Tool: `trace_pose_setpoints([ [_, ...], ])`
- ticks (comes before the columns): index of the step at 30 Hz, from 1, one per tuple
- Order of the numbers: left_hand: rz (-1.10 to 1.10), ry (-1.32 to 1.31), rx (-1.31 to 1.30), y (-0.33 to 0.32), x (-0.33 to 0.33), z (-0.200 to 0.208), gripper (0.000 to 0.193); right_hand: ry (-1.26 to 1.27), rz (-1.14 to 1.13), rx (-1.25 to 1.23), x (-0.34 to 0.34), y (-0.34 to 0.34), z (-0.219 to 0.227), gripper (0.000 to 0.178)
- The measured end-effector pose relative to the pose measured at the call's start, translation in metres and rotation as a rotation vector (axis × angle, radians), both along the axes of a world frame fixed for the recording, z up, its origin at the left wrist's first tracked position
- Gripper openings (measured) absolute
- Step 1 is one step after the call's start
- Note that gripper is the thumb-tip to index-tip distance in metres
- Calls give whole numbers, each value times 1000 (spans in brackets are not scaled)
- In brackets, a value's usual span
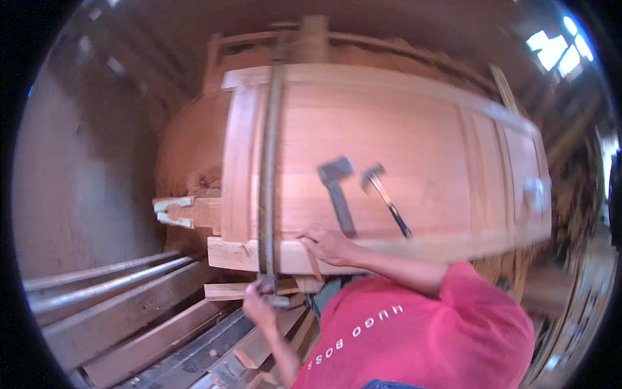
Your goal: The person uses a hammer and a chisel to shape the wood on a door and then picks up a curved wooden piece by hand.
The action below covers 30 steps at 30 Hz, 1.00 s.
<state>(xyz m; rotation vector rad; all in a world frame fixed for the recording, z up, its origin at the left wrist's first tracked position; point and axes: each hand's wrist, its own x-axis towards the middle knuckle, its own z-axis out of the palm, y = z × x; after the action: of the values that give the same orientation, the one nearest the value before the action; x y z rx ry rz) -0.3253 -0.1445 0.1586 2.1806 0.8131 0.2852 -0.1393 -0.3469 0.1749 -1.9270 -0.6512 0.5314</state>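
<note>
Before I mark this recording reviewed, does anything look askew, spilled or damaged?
Mildly: a grey tool and a hammer lie loose on the panelled door, slanting against its edges. No spill or clear damage shows, though blur limits detail.

Claw hammer (387, 200), wooden planks (129, 303) (lower left)

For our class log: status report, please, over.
Left hand at near end of clamp. Right hand at near edge of wooden panel. On panel: hammer, dark blocky-headed tool.
</note>
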Motion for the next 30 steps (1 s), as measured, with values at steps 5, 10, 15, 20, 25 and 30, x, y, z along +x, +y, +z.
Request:
trace_pose_setpoints([
  [5, -164, -221, -938, -138, 48, -22, 53, -280, -127, -131, -74, -52, 41, 33],
  [10, -63, -220, -1379, -269, 74, -10, 74, -509, -637, 32, -106, -153, 6, 46],
  [15, -205, -21, -1062, -371, 91, 34, 88, 102, -448, 22, -157, -271, -18, 36],
  [20, -897, 59, -607, -470, 78, -5, 48, 335, -940, 334, -228, -333, -19, 36],
  [25, -1330, 293, -502, -530, 25, -12, 67, 255, -1493, 43, -322, -393, -103, 37],
  [30, -1420, 437, -392, -483, 49, -42, 65, 782, -2221, -86, -532, -444, -320, 37],
])
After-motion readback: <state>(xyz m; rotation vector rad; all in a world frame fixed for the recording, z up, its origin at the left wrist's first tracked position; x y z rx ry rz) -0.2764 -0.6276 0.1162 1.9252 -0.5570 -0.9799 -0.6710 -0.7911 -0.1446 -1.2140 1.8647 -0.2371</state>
